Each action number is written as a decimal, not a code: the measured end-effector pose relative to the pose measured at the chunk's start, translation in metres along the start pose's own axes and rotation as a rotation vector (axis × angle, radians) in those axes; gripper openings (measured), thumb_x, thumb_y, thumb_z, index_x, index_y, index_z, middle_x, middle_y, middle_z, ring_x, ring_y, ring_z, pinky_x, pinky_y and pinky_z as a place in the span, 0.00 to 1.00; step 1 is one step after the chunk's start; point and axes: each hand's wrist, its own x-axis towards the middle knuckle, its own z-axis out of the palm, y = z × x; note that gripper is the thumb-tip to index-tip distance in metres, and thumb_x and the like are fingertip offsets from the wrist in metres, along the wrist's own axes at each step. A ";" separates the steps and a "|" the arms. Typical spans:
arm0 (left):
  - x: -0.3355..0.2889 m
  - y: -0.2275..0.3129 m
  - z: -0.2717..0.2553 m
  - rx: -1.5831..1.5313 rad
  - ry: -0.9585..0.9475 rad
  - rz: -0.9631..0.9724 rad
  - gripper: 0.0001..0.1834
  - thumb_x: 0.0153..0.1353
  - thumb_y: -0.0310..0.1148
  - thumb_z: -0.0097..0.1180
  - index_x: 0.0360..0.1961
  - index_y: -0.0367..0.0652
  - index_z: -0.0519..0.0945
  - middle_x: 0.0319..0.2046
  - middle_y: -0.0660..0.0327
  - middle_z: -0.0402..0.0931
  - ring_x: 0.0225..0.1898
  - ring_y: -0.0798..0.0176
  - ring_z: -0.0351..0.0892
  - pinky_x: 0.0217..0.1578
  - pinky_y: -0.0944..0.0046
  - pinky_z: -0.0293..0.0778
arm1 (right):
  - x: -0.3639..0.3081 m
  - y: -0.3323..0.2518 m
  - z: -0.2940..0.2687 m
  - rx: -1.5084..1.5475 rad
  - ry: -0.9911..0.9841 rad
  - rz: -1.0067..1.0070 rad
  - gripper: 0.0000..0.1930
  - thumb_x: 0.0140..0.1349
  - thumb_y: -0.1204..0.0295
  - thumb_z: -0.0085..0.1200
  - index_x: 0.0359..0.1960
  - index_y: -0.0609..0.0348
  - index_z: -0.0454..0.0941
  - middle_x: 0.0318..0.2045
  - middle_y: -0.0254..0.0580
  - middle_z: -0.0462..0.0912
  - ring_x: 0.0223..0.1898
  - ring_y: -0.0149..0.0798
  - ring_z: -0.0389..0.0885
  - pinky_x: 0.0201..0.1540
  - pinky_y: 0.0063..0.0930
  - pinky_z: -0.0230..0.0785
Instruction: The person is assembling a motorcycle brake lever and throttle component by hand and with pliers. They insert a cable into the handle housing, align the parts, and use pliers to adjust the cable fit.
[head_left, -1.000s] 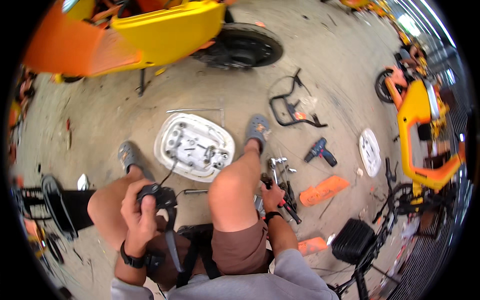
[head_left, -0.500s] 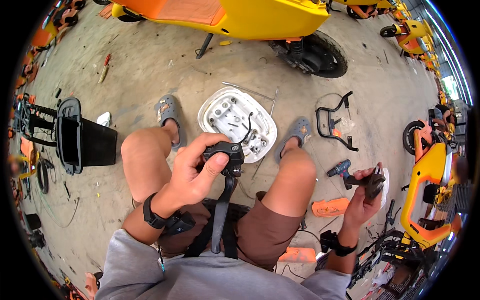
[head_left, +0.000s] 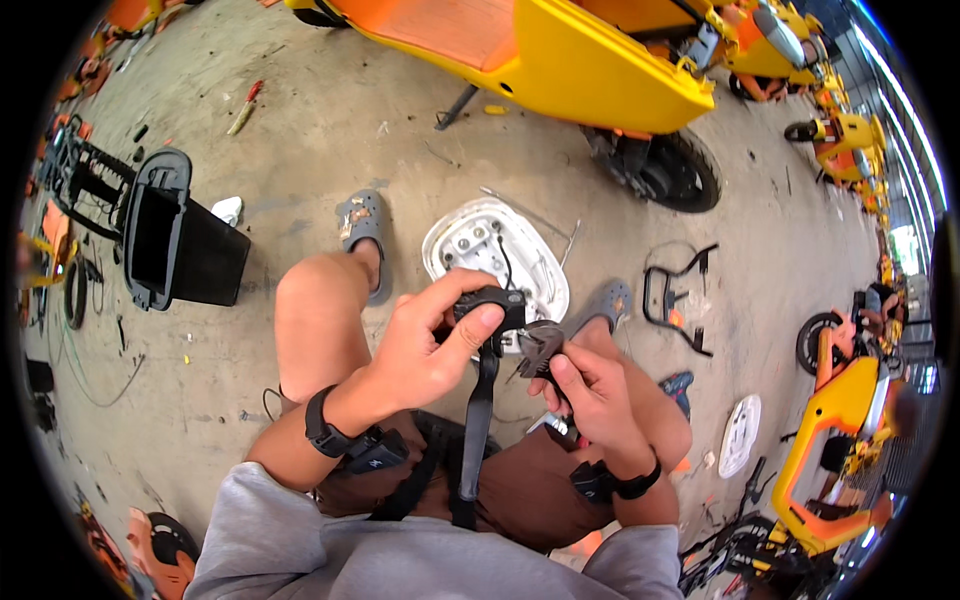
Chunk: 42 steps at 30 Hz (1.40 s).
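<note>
My left hand [head_left: 435, 335] grips the black clamp end of a brake lever [head_left: 478, 420], whose long blade hangs down over my lap. A short black cable [head_left: 505, 255] curves up from the clamp. Closed around a dark metal adjustable wrench [head_left: 541, 345], my right hand [head_left: 595, 395] has brought the tool's wide head close beside the lever's pivot. Whether the jaws touch it I cannot tell. Behind both hands a white tray-like shell [head_left: 440, 240] lies on the floor between my feet, with nuts and other small metal parts inside.
A yellow and orange scooter body [head_left: 590, 75] stands ahead. On the left is a black bin-like box [head_left: 215, 260]. To the right lie a black tubular frame [head_left: 650, 300], a power drill [head_left: 677, 390] partly behind my knee, a white oval panel [head_left: 740, 436] and a yellow frame [head_left: 800, 490].
My right hand has come in from the far right with the wrench, up to the brake lever. My left hand still holds the lever, now slightly farther right. The whole view has shifted.
</note>
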 end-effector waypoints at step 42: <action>0.004 -0.003 0.016 0.572 -0.207 0.459 0.12 0.58 0.27 0.63 0.42 0.34 0.79 0.23 0.56 0.80 0.19 0.60 0.79 0.21 0.67 0.72 | -0.002 -0.007 -0.026 -0.095 -0.095 -0.005 0.20 0.69 0.71 0.51 0.60 0.67 0.72 0.30 0.38 0.82 0.32 0.27 0.82 0.35 0.22 0.72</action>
